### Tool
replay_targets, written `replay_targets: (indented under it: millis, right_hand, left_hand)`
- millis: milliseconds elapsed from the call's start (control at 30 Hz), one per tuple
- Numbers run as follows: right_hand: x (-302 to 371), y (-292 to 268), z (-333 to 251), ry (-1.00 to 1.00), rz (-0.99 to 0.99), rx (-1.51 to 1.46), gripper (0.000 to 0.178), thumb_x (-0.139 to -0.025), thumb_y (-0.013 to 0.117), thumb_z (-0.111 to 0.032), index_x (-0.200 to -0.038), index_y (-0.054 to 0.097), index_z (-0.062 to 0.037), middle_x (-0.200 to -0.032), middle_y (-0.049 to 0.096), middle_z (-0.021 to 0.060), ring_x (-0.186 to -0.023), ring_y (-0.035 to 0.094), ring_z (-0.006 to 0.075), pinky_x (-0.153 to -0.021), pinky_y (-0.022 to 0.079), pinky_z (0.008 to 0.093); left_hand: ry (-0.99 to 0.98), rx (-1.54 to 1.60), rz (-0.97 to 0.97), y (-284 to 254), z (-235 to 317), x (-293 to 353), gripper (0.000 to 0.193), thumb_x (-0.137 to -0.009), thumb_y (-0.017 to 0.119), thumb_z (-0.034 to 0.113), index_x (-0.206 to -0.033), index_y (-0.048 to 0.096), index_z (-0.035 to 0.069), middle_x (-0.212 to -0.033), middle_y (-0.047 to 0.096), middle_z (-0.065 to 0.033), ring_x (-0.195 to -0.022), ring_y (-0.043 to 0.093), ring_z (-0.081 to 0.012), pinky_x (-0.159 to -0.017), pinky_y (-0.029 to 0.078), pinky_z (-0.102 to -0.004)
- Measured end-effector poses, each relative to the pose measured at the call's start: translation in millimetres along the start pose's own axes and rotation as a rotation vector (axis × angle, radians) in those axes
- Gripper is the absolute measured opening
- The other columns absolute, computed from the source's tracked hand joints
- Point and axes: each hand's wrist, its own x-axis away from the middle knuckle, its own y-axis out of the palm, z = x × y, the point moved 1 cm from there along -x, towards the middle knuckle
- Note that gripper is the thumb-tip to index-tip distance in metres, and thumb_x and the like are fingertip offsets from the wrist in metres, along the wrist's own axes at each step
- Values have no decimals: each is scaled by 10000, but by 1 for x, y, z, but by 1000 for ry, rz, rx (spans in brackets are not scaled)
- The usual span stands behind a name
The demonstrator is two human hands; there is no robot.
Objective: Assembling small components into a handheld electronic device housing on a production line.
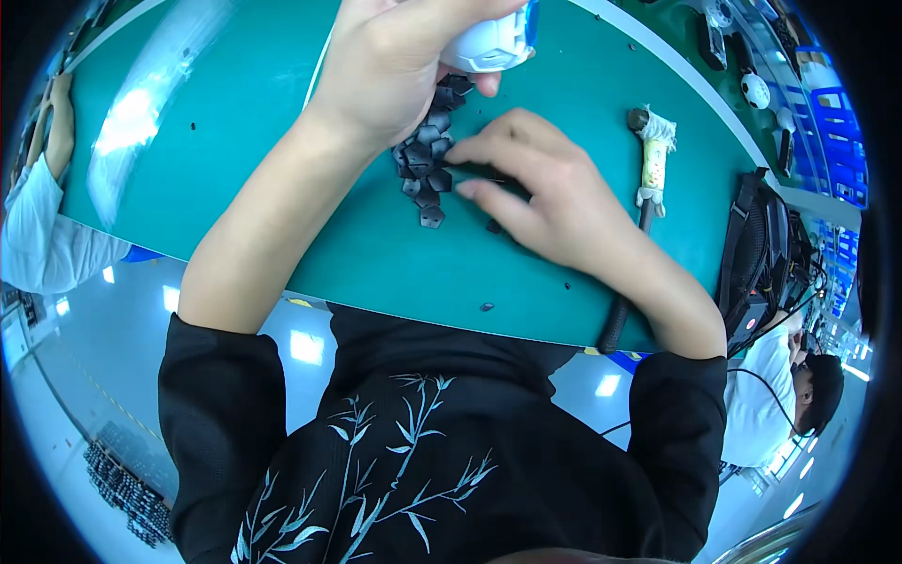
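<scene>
My left hand (pixel 381 70) is raised near the top edge, its fingers wrapped round a white plastic shell-like object (pixel 489 45) with a blue edge. Much of that object is cut off by the frame. Below it, a heap of small black five-sided pieces (pixel 420 162) lies on the green table, partly hidden behind my left hand and wrist. My right hand (pixel 550 183) reaches in from the right, thumb and forefinger apart. Its forefinger tip is at the heap's right side; whether it touches a piece I cannot tell. No piece shows between the fingers.
A hammer-like tool (pixel 655 160) with a wrapped upper part and dark grip lies right of my right hand. Beyond it sits a black bag (pixel 752 244) with cables. Small dark bits dot the green table (pixel 254 188). Other people sit at far left and lower right.
</scene>
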Motion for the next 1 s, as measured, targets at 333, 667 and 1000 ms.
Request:
replay_targets:
  millis: [333,667,1000]
  right_hand:
    - [0,5,-2,-196,-44,238,216,-806,711,-55,-1021,729,-50,-845,559,45,-784,548,187,-709,489,280]
    - [-1,-8,-1,-209,-65,121,185,-802,710,-17,-986,717,-25,-874,616,62,-808,585,183,-732,500,280]
    - [-4,-62,-28,235,50,-649,103,-844,708,16,-943,680,4,-897,656,78,-784,599,131,-733,493,229]
  left_hand:
    - [-9,13,-65,-1,-10,2,342,-900,608,159,-1183,561,-25,-920,642,-137,-691,627,-188,-553,528,-260]
    - [-121,-24,-103,-6,2,3,342,-900,568,50,-1229,515,-25,-956,615,-137,-674,581,-162,-610,490,-243]
    - [-142,-330,-14,10,11,10,505,-982,422,397,-1171,579,-44,-992,677,-164,-773,671,-178,-600,539,-240]
